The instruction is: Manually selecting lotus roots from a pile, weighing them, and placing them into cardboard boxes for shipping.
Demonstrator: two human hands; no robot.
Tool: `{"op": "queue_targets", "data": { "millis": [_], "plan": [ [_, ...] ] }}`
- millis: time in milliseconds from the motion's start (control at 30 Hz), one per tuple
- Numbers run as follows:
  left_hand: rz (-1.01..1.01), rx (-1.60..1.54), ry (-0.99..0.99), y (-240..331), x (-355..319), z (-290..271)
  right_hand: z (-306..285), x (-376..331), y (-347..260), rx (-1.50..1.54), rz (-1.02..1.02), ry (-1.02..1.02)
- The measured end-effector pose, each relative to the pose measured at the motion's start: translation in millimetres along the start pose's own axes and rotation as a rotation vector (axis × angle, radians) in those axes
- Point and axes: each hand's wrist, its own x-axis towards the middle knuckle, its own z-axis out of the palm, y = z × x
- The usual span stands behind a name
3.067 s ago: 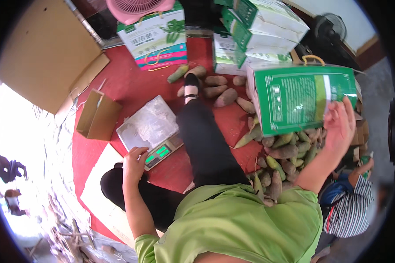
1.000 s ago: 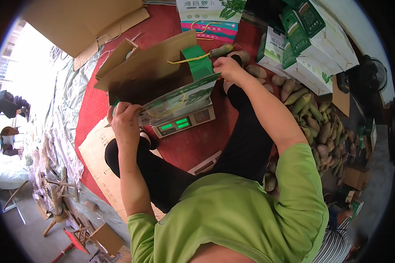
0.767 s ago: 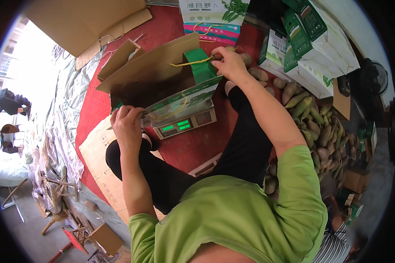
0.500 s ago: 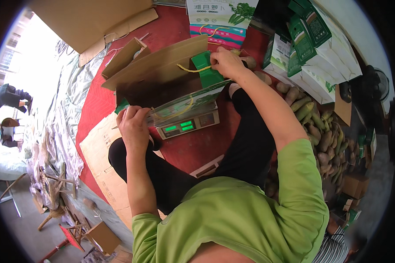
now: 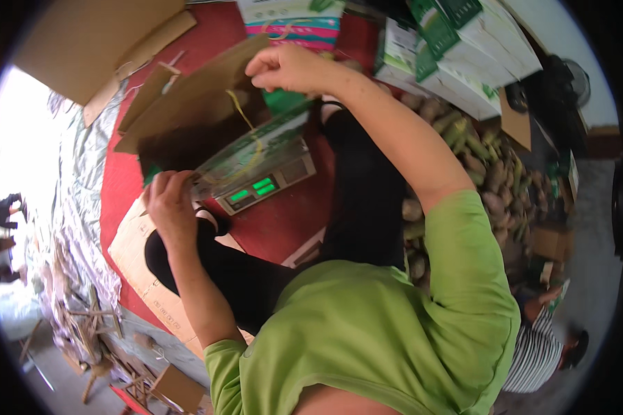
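An open cardboard gift box [image 5: 208,117], brown inside and green-printed outside, rests on a small digital scale [image 5: 263,187] with a lit green display. My left hand [image 5: 169,207] grips the box's near left corner. My right hand [image 5: 287,69] holds the far flap by its yellow carry handle [image 5: 239,107], lifting it open. The scale stands on a red mat [image 5: 284,221] in front of my crossed black-trousered legs.
Flat cardboard sheets [image 5: 83,41] lie at the far left and under my left knee. Stacked green-and-white boxes [image 5: 464,48] stand at the far right. A heap of tubers [image 5: 484,173] lies on the right. Another person in a striped top [image 5: 540,346] sits at the lower right.
The green box came from my raised right hand down onto the scale. Since then my right hand has lifted the far flap higher, and my left hand stayed at the near corner.
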Motion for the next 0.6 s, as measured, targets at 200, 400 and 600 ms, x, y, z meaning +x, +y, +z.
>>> {"op": "queue_targets", "data": {
  "millis": [200,400,600],
  "plan": [
    [-0.008,0.006,-0.047,-5,0,4,-47,-91,39,0.258,0.074,0.257],
    [-0.053,0.048,-0.073,-2,-2,11,-43,-207,142,0.233,0.342,0.554],
    [-0.045,0.1,-0.063,-8,-8,14,57,-301,279,0.214,0.764,0.6]
  ]
}}
